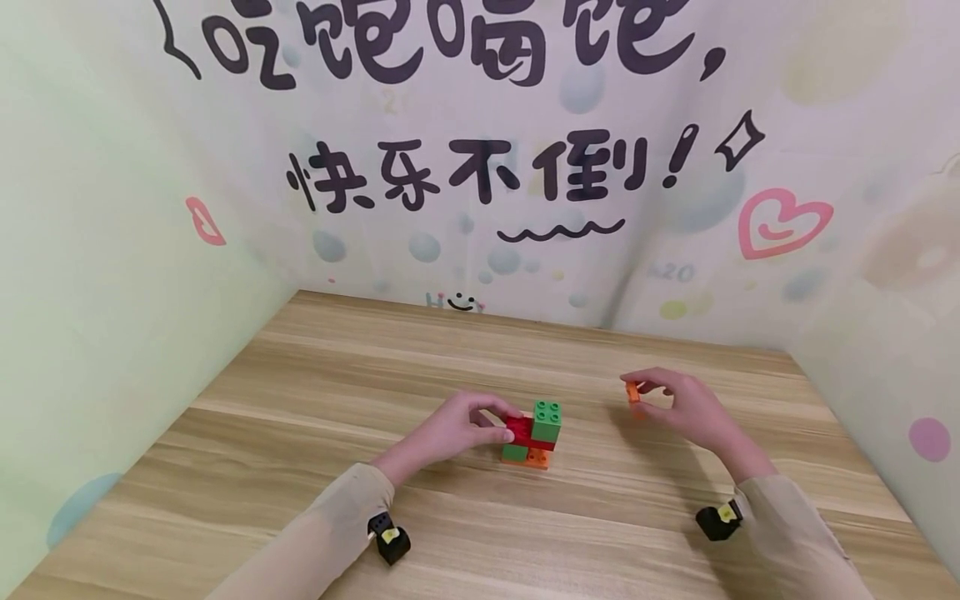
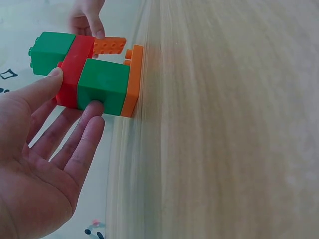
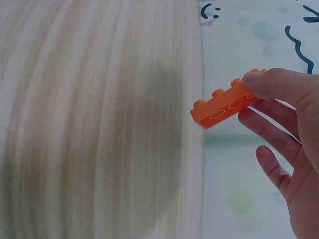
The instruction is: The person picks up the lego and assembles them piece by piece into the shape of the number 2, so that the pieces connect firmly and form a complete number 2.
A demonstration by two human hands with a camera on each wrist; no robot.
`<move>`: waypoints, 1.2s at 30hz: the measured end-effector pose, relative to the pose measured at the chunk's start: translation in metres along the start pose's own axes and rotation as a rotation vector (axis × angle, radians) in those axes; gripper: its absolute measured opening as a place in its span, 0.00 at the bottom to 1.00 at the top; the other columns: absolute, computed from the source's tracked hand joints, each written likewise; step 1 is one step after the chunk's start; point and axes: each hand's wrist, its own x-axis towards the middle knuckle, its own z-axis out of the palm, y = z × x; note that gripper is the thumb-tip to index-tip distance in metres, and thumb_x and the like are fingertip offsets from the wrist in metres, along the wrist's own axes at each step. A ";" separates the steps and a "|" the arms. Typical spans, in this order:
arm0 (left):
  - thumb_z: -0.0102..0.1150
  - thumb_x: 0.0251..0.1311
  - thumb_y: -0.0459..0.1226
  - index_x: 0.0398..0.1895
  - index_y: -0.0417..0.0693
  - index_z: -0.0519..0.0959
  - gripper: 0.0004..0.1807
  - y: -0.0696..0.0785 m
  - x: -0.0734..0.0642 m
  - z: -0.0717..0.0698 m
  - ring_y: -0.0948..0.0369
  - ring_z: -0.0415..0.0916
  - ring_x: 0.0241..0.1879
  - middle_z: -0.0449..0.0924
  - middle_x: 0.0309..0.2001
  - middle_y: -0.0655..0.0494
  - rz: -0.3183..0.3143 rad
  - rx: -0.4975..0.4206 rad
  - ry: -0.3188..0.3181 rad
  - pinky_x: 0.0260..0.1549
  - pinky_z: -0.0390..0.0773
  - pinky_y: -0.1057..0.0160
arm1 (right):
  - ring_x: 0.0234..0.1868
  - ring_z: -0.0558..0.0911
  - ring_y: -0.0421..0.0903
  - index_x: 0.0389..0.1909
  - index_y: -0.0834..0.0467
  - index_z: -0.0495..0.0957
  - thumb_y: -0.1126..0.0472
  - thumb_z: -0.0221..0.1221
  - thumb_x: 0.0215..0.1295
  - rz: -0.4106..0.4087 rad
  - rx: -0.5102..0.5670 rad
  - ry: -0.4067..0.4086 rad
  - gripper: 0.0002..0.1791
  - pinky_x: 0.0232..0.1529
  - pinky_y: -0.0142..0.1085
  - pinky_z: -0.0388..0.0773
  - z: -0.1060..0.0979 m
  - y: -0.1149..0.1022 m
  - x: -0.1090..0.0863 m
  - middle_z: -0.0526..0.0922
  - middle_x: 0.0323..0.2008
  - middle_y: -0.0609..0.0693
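On the table stands a small stack of toy building bricks. At its bottom lies an orange plate brick (image 2: 133, 82), topped on one side by a green brick (image 2: 103, 85). A red brick (image 2: 77, 72) spans above that, and another green brick (image 1: 547, 421) with studs sits on top at the right end. My left hand (image 1: 455, 429) grips the red brick between thumb and fingers, other fingertips by the lower green brick. To the right, my right hand (image 1: 692, 407) pinches a loose orange brick (image 3: 227, 103) with a row of studs, held above the table.
The wood-grain table (image 1: 360, 367) meets a white printed cloth backdrop (image 1: 450, 267) at the back, with cloth walls at both sides. A black wrist camera (image 1: 392, 543) sits on the left sleeve, another black camera (image 1: 718, 522) on the right.
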 end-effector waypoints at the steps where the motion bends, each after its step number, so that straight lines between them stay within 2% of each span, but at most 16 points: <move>1: 0.68 0.60 0.39 0.50 0.52 0.84 0.15 0.000 0.000 0.000 0.63 0.83 0.36 0.84 0.48 0.50 0.001 -0.001 0.000 0.38 0.81 0.68 | 0.44 0.85 0.47 0.56 0.48 0.80 0.64 0.68 0.59 -0.004 0.001 0.001 0.23 0.43 0.47 0.79 0.000 -0.001 0.001 0.88 0.47 0.46; 5: 0.68 0.60 0.39 0.50 0.52 0.84 0.15 -0.001 0.001 0.000 0.62 0.84 0.36 0.84 0.48 0.50 0.012 -0.006 -0.001 0.38 0.81 0.69 | 0.44 0.86 0.46 0.56 0.48 0.80 0.64 0.68 0.58 -0.016 -0.004 0.005 0.23 0.44 0.47 0.80 -0.001 -0.007 0.003 0.87 0.47 0.44; 11: 0.68 0.60 0.38 0.50 0.51 0.84 0.14 0.000 0.000 0.001 0.51 0.85 0.38 0.84 0.47 0.48 0.013 -0.026 0.000 0.36 0.80 0.69 | 0.43 0.86 0.46 0.56 0.48 0.80 0.63 0.69 0.58 -0.034 -0.008 0.010 0.24 0.43 0.43 0.80 -0.004 -0.018 0.004 0.87 0.48 0.44; 21: 0.68 0.60 0.38 0.50 0.51 0.84 0.15 0.001 -0.002 0.001 0.57 0.84 0.37 0.84 0.48 0.49 0.004 -0.024 0.005 0.37 0.81 0.69 | 0.42 0.86 0.43 0.55 0.48 0.81 0.64 0.71 0.55 -0.087 -0.016 0.034 0.24 0.43 0.39 0.82 -0.005 -0.030 0.009 0.87 0.47 0.43; 31: 0.68 0.60 0.38 0.50 0.51 0.84 0.15 0.000 -0.001 0.001 0.47 0.85 0.40 0.84 0.48 0.48 0.010 -0.027 0.009 0.37 0.81 0.69 | 0.40 0.83 0.38 0.51 0.49 0.82 0.64 0.73 0.53 -0.124 -0.024 0.050 0.23 0.44 0.38 0.83 -0.009 -0.048 0.014 0.86 0.42 0.40; 36: 0.68 0.60 0.38 0.50 0.50 0.84 0.15 0.000 -0.001 0.001 0.47 0.85 0.40 0.84 0.47 0.48 0.009 -0.023 0.007 0.37 0.81 0.69 | 0.38 0.82 0.37 0.48 0.49 0.83 0.63 0.73 0.51 -0.126 -0.032 0.061 0.21 0.43 0.39 0.84 -0.011 -0.056 0.015 0.86 0.42 0.41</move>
